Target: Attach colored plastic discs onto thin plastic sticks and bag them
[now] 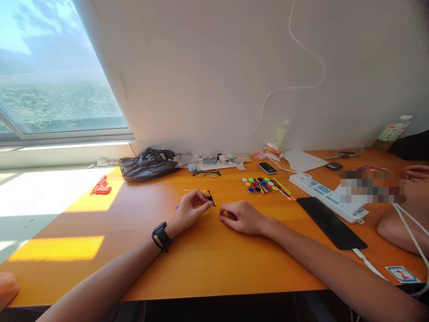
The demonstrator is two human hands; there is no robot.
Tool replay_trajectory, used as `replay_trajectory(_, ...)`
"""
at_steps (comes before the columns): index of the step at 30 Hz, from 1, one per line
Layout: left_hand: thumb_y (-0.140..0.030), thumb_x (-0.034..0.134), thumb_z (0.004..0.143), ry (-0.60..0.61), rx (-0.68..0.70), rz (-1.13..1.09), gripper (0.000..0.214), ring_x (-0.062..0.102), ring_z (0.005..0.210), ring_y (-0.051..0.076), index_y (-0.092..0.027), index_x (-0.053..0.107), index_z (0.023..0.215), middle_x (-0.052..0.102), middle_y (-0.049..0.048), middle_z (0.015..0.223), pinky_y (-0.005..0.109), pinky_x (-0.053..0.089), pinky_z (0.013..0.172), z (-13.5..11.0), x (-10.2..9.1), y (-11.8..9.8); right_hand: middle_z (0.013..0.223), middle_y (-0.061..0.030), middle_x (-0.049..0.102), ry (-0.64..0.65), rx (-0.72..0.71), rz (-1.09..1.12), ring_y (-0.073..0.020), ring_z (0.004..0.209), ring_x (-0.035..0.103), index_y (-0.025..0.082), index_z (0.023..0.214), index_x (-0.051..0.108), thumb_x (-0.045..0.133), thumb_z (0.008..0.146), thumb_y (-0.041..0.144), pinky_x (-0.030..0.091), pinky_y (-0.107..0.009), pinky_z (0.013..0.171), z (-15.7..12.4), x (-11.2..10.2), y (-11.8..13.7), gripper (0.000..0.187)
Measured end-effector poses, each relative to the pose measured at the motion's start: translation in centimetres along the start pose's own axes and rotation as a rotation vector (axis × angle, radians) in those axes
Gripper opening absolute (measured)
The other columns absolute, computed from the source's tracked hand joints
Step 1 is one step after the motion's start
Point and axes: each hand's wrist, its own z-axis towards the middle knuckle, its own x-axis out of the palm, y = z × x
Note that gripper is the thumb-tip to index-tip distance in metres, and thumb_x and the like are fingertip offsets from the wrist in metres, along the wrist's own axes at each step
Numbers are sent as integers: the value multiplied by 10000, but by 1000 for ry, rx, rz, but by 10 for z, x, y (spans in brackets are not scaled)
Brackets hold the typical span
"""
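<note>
My left hand (191, 209), with a black watch (161, 237) on its wrist, pinches a small black plastic piece (210, 198) between thumb and fingertips. The piece has a thin bar with a rounded part. Just to the right, my right hand (241, 216) rests on the table with loosely curled fingers, and nothing shows in them. A yellow plastic stick (190, 191) lies behind my left hand, and a bit of blue (176, 207) peeks out beside it. Past my right hand lie several coloured round discs (259, 184) and a bunch of thin coloured sticks (283, 188).
A red toy gun (101, 186) lies left. Along the wall are a black plastic bag (147, 166), eyeglasses (207, 173) and a small device (267, 167). To the right are a power strip (325, 194), a black phone (330, 221) on a cable and another person's arm (400, 230).
</note>
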Motion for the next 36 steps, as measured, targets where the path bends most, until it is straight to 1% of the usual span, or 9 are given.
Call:
replay_trajectory(4, -304, 690, 972, 70, 24, 161, 474, 746, 916, 171, -267, 507, 1408, 696, 59, 1137, 347, 617, 861, -2, 1, -6, 751, 3, 674, 1, 10, 2, -129, 639, 547, 203, 984, 717, 624, 965, 282, 325, -246, 638, 0, 0, 1, 124)
replay_trajectory(8, -182, 579, 983, 248, 191, 575, 208, 712, 1000, 201, -245, 697, 1143, 726, 59, 1087, 347, 588, 895, -3, 4, -18, 749, 1, 669, 6, 14, 5, -130, 629, 539, 199, 956, 703, 614, 974, 301, 314, -248, 622, 0, -1, 1, 136)
replay_trajectory(13, -86, 565, 924, 303, 307, 918, 229, 690, 968, 235, -245, 711, 999, 737, 48, 952, 382, 568, 895, -5, 7, -17, 741, 2, 657, 15, 19, -3, -135, 629, 534, 205, 965, 710, 602, 977, 315, 314, -253, 621, 0, -2, 1, 155)
replay_trajectory(16, -140, 587, 933, 273, 355, 1030, 221, 624, 1212, 305, -248, 715, 1077, 739, 80, 1159, 470, 522, 1047, -6, 5, -17, 738, 6, 658, 19, 21, 2, -134, 633, 537, 208, 971, 710, 601, 977, 309, 318, -251, 624, 0, -2, 1, 149)
replay_trajectory(19, -200, 649, 886, 220, 314, 1119, 366, 440, 1448, 392, -260, 690, 1245, 611, 83, 1488, 586, 430, 1158, -7, 0, -20, 751, 6, 668, 21, 19, 11, -129, 636, 537, 207, 978, 707, 605, 976, 302, 324, -246, 626, 0, -2, 1, 139)
replay_trajectory(23, -366, 686, 906, 203, 219, 1198, 320, 316, 1531, 450, -280, 707, 1214, 528, 79, 1590, 738, 231, 1221, -6, -6, -25, 761, 8, 676, 19, 24, 12, -123, 628, 529, 211, 993, 710, 618, 971, 303, 324, -243, 625, 0, -2, 2, 132)
replay_trajectory(28, -680, 616, 945, 167, 157, 1184, 483, 408, 1470, 447, -268, 714, 1178, 511, 140, 1591, 746, 262, 1184, -2, -13, -26, 757, 6, 674, 14, 27, 12, -127, 628, 530, 212, 1004, 716, 618, 972, 307, 325, -245, 625, 0, -2, 3, 140)
replay_trajectory(32, -659, 632, 949, 106, 129, 1122, 467, 422, 1451, 435, -283, 697, 1220, 549, 146, 1539, 722, 317, 1157, 0, -16, -21, 781, -6, 689, 31, 31, 16, -134, 645, 545, 209, 1010, 722, 623, 972, 316, 336, -248, 637, -1, -4, 3, 150)
replay_trajectory(36, -580, 601, 997, 183, 142, 1026, 383, 496, 1398, 365, -280, 680, 1220, 609, 127, 1452, 581, 438, 1126, 0, -16, -17, 778, -4, 683, 36, 41, 13, -135, 649, 542, 211, 1024, 727, 622, 978, 320, 339, -255, 643, 0, -3, 3, 158)
